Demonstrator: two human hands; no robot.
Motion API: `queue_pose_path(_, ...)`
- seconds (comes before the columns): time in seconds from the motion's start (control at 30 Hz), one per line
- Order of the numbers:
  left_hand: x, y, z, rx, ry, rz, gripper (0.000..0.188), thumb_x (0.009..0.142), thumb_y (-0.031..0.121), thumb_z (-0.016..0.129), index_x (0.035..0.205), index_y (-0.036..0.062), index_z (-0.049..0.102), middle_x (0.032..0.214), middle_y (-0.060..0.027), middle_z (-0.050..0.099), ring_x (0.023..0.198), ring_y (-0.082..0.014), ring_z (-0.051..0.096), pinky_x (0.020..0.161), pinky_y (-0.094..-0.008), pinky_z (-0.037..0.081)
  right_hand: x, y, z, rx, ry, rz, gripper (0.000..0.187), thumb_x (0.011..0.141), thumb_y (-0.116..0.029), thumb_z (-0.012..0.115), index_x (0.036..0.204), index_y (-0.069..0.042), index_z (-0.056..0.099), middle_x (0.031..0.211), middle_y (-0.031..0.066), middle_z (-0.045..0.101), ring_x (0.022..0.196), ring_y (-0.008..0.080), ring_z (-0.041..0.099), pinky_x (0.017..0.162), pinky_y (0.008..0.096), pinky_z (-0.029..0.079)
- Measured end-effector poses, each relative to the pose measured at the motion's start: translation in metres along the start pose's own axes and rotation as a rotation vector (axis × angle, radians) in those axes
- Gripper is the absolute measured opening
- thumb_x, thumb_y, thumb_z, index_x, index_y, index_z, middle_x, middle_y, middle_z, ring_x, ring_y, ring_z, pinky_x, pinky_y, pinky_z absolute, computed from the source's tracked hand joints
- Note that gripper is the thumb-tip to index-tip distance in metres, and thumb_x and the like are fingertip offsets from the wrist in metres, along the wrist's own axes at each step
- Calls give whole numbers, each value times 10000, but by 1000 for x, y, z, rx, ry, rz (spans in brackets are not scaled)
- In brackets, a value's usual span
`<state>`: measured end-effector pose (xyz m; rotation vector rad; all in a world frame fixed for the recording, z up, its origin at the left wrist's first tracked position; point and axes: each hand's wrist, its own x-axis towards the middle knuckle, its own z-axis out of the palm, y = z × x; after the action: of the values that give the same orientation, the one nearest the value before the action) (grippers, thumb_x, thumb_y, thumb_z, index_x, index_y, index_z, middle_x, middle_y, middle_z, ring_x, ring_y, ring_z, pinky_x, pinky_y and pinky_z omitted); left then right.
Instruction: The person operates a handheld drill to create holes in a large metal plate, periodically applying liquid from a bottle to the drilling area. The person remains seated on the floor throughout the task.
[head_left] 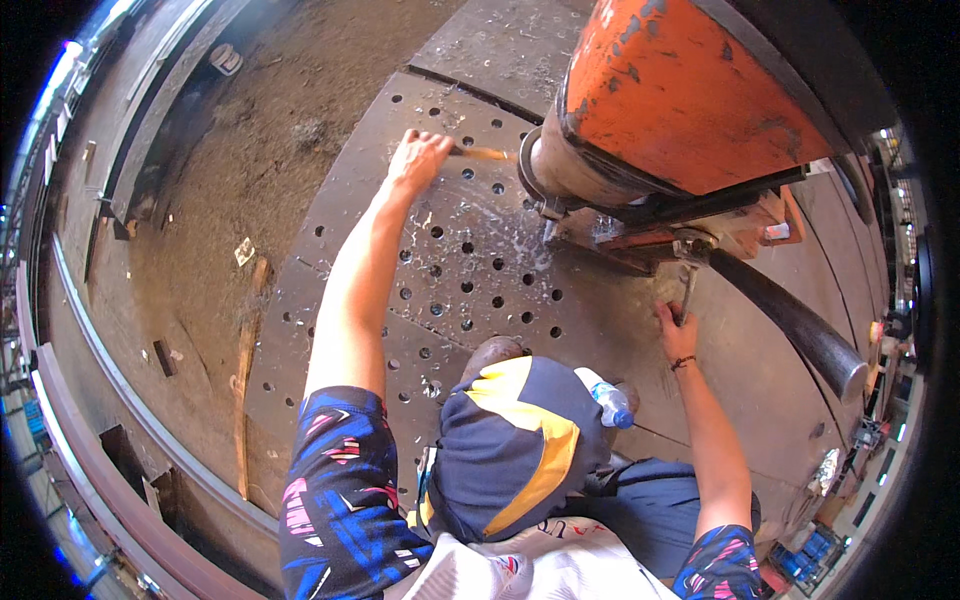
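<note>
Your left hand point(420, 157) is clenched around the dark end of a slim stick with an orange-yellow shaft point(488, 154), above the grey steel plate pierced with round holes point(385, 135), near its far-left corner. The stick's far end reaches the round metal collar point(532, 165) beneath the large, chipped orange machine housing point(690, 110); you cannot tell whether they touch. Your right hand point(677, 322), toward the right side of the steel flooring, has its fingers curled around the near end of a narrow grey metal bar point(690, 290), whose other end lies at the joint below the housing. A thick black cylindrical lever point(790, 320) slants past to your right. Near your knees, a clear plastic bottle with a blue cap point(606, 398) sits tilted beside navy cloth with a yellow band point(530, 445). Beyond the plate's left edge lies a long brown wooden strip point(245, 400).
</note>
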<state>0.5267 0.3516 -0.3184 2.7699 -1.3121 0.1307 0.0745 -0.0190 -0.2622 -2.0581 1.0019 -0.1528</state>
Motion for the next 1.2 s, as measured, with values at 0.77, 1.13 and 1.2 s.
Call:
queue_pose_path(0.77,-67,56,19,59,-14,-471,302,884,201,605,1163,84,605,1104,-121,642,1141,-295,559,985,-438,404,-11,-20,-16,-190,-137,-48,461,844,-442,732,772,4,639,644,76,577,634,171,551,616,355,446)
queue_pose_path(1.13,2,70,-287,-736,902,21,489,927,369,663,1279,49,547,1187,-199,618,1095,-337,617,937,-439,494,-25,-21,-140,-756,42,-336,353,833,-369,704,906,-26,662,748,222,664,719,396,660,680,477,520)
queue_pose_path(1.2,11,102,-366,-701,994,108,510,947,415,609,1261,17,557,1177,-211,634,1107,-358,610,961,-442,467,-29,-66,-165,-784,-27,-221,310,836,-346,697,915,-48,658,752,211,669,727,400,664,669,488,527)
